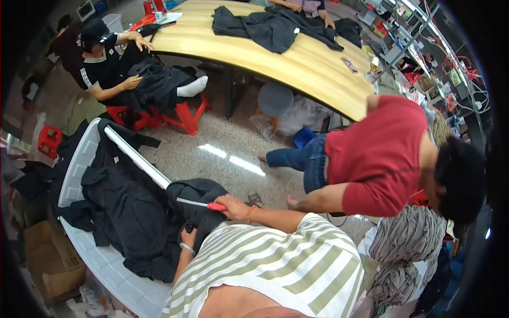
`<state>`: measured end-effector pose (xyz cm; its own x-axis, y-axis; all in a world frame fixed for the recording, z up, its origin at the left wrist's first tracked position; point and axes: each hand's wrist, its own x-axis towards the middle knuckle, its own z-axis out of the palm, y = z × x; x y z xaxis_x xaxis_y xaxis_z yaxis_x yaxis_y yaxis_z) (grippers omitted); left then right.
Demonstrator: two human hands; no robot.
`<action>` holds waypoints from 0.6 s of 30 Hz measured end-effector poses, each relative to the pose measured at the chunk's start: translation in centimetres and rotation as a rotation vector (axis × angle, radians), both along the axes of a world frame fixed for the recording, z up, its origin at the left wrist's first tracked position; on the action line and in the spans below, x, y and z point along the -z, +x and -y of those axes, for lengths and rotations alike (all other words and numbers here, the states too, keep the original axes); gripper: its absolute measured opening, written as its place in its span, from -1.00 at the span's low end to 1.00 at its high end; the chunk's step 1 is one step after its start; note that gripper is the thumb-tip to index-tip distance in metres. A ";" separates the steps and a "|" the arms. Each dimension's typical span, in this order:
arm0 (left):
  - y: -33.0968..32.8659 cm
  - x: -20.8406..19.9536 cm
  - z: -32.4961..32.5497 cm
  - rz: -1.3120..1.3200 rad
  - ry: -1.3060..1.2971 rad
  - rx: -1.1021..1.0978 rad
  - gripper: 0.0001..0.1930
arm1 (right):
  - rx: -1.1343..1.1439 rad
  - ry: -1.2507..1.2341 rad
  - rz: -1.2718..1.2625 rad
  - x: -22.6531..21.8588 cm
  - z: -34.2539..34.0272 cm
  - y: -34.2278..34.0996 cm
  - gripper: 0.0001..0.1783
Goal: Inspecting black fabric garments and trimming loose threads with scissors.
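Note:
My right hand (232,207) is closed around the red handle of a slim tool (216,206). Its long thin metal blade points left across a dark garment (197,190); whether it is scissors or a knife I cannot make out. My left hand (188,236) grips the cloth of that garment lower down, its fingers partly hidden in the folds. The garment drapes over the near end of a white plastic bin's rim (139,155), close against my striped shirt. More dark garments (124,212) are heaped inside the bin.
A person in a red shirt (382,153) bends close on my right, beside bundled grey cloth (408,233). Beyond stands a long wooden table (212,40) with dark garments. A seated person (98,58) handles dark cloth near red stools (185,119). A cardboard box (50,249) is left of the bin.

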<state>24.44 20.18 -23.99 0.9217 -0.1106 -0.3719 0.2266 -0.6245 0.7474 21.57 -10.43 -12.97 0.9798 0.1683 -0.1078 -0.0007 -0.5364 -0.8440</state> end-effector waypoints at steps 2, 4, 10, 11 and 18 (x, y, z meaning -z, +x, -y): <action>-0.1 -0.1 -0.2 0.043 0.018 0.018 -0.52 | 0.098 0.043 0.041 0.7 0.5 -0.5 -0.69; -0.1 0.0 -0.5 0.040 0.059 0.027 -0.48 | 0.159 0.053 0.007 1.4 0.9 -1.0 -0.69; 0.2 0.2 -0.7 0.021 0.048 0.044 -0.49 | 0.204 0.084 -0.083 2.2 2.4 -2.0 -0.72; 0.3 -0.1 -0.6 0.024 0.026 0.055 -0.50 | 0.203 0.081 -0.081 2.3 2.7 -2.2 -0.73; 0.8 -7.8 0.3 -0.215 -0.317 -0.113 -0.59 | 0.264 0.032 -0.050 2.5 4.3 -2.2 -0.87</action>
<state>25.21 19.84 -16.20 0.8396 -0.1529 -0.5212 0.4529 -0.3328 0.8271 19.38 -14.75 -15.48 0.9838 -0.0887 -0.1559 -0.1793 -0.4852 -0.8558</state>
